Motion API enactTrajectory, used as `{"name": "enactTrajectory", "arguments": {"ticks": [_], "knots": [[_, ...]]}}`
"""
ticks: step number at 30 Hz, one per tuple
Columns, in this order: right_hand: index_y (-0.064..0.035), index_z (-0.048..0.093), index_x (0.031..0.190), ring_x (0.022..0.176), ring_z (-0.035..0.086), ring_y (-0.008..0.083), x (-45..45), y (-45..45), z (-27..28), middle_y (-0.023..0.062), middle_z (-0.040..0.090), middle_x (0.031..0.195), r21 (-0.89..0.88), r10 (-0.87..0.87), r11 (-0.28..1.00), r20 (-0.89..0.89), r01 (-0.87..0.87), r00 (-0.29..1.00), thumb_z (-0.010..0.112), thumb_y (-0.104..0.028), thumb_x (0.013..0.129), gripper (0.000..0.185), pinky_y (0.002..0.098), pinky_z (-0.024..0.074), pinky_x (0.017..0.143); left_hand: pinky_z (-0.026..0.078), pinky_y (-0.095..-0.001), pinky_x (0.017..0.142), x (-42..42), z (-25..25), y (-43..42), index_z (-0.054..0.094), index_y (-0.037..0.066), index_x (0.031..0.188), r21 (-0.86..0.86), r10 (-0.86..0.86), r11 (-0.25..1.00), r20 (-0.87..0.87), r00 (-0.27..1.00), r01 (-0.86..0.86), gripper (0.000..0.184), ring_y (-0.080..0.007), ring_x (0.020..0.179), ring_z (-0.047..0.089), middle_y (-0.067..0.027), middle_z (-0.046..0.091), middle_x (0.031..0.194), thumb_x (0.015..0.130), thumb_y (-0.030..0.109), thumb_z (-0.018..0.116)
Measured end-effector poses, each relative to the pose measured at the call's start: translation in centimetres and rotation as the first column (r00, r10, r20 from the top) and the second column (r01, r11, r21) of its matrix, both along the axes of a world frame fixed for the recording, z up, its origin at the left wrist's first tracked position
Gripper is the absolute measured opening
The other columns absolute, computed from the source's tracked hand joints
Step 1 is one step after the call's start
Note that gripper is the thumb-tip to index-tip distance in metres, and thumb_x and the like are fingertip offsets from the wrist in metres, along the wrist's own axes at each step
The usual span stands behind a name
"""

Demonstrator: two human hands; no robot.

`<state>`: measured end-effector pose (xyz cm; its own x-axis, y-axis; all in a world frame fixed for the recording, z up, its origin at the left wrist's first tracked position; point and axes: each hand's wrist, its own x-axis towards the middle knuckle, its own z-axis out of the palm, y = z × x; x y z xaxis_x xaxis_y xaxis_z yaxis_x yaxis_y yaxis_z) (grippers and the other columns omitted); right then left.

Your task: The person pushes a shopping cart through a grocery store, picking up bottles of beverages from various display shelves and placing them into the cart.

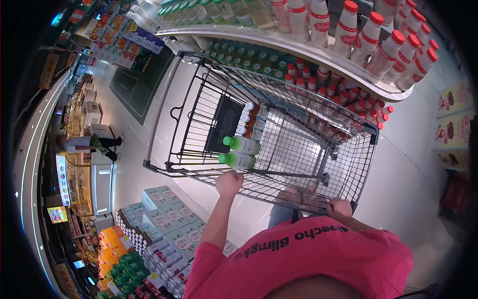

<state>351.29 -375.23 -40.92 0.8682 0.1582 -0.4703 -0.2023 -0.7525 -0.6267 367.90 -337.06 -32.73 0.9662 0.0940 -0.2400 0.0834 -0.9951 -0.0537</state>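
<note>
A wire shopping cart [308,198] stands sideways in front of me, its handle toward the left. My left hand [229,184] is closed on the cart's near top rim, close to the bottles. Farther right, near the cart's front corner, my right hand [339,208] is closed around the same rim. Inside, two green-capped bottles [242,161] lie side by side at the handle end. Next to them are several white-capped bottles [254,122] with brown contents, against a dark panel [225,123]. My fingertips are partly hidden.
Beyond the cart runs a shelf [239,36] with red-capped bottles [346,32] on top and more bottles below. Stacked cartons [172,214] and drink packs [122,249] stand at lower left. A person [94,143] is across the aisle on the left. Tiled floor [398,184] extends right.
</note>
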Motion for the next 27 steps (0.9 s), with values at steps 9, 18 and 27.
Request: {"name": "enactTrajectory", "arguments": {"ticks": [9, 18, 27], "knots": [[-0.0052, 0.066, 0.075, 0.074, 0.062, 0.0333, 0.5, 0.2, 0.9, 0.0158, 0.063, 0.08, -0.046, -0.024, 0.999, -0.056, 0.021, 0.998, 0.055, -0.026, 0.076, 0.023, 0.0426, 0.0499, 0.069, 0.05, -0.043, 0.058, 0.1, 0.3, -0.1, 0.066, 0.01, 0.066, -0.013, 0.049, 0.999, -0.035, 0.998, -0.049, 0.028, -0.0315, 0.062, 0.063, -0.0123, 0.063, 0.063, 0.073, 0.036, 0.06], [-0.0051, 0.066, 0.071, 0.068, 0.062, 0.0332, 0.1, 0.1, 0.7, 0.014, 0.065, 0.078, -0.01, -0.061, 0.998, 0.026, 0.061, 0.998, 0.055, -0.028, 0.073, 0.026, 0.0429, 0.0505, 0.063, 0.051, -0.043, 0.063, 0.6, 0.9, -0.2, 0.069, 0.009, 0.077, 0.034, 0.051, 0.998, -0.16, 0.986, -0.046, 0.032, -0.0309, 0.07, 0.065, -0.0131, 0.066, 0.072, 0.077, 0.038, 0.055], [-0.0071, 0.066, 0.069, 0.068, 0.062, 0.0321, 0.0, 0.2, 0.4, 0.0139, 0.064, 0.074, 0.039, -0.075, 0.997, 0.063, 0.072, 0.995, 0.056, -0.028, 0.073, 0.024, 0.042, 0.0503, 0.063, 0.05, -0.0452, 0.061, 0.4, 0.5, 0.1, 0.067, 0.007, 0.072, 0.01, 0.012, 1.0, -0.11, 0.994, -0.011, 0.032, -0.0329, 0.066, 0.064, -0.0152, 0.065, 0.07, 0.077, 0.037, 0.056]]}}
